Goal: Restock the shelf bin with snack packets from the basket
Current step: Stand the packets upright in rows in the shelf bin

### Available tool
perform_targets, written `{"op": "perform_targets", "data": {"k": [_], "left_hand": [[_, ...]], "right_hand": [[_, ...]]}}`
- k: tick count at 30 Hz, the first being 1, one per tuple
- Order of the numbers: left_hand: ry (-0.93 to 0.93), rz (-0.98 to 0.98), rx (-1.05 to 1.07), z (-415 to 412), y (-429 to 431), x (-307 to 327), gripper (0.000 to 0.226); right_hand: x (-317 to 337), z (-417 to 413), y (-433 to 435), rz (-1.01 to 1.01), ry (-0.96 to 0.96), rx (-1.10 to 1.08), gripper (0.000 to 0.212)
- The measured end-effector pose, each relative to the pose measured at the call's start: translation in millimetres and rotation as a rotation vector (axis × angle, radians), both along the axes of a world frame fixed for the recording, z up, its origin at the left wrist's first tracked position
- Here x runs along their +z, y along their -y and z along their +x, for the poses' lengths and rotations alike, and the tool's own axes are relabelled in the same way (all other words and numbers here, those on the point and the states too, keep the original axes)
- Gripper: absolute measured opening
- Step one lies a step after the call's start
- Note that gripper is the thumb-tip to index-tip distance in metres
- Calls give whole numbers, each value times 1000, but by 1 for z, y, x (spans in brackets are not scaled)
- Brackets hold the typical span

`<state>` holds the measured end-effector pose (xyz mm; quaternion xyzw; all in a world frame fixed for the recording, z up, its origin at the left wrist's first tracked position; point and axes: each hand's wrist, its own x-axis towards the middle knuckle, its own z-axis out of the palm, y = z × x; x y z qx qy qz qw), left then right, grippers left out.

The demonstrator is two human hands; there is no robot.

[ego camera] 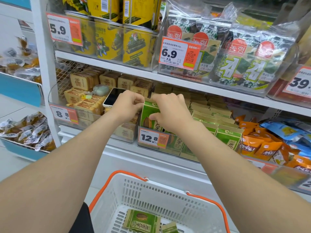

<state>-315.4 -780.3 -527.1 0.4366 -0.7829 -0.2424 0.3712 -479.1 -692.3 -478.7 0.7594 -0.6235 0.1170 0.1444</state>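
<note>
Here, green packet (147,109) upright, long axis vertical

Light: bright, even, white, from overhead.
Shadows: soft, darkest under the shelf boards (107,63).
Glare: pale sheen lay on the seaweed bags (244,52) and clear bins (152,54).
Blur: orange packets (262,147) at right were smeared.
Focus: the basket (168,190) was sharp.
Distortion: the boards bowed toward the edges.
</note>
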Motion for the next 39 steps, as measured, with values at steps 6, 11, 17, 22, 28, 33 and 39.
{"op": "perform_targets", "data": {"k": [6, 11, 17, 22, 28, 33, 39], "left_hand": [[-64, 31, 68, -8, -5, 2, 29], [-98, 40, 77, -9, -4, 2, 23], [-117, 28, 38, -13, -7, 5, 10], [-103, 36, 59, -14, -9, 6, 13], [-98, 29, 34, -14, -8, 9, 11], [-97, 35, 19, -13, -5, 5, 23], [-130, -1, 19, -14, -8, 2, 26]], "right_hand": [[2, 15, 14, 77, -213, -5, 31], [-7, 22, 10, 60, -261, -18, 34], [-7, 11, 4, 96, -261, -62, 47], [1, 11, 7, 150, -249, -19, 53], [3, 10, 7, 50, -159, -73, 51], [-14, 23, 5, 49, -252, -33, 28], [-10, 12, 8, 176, -180, 14, 11]]}}
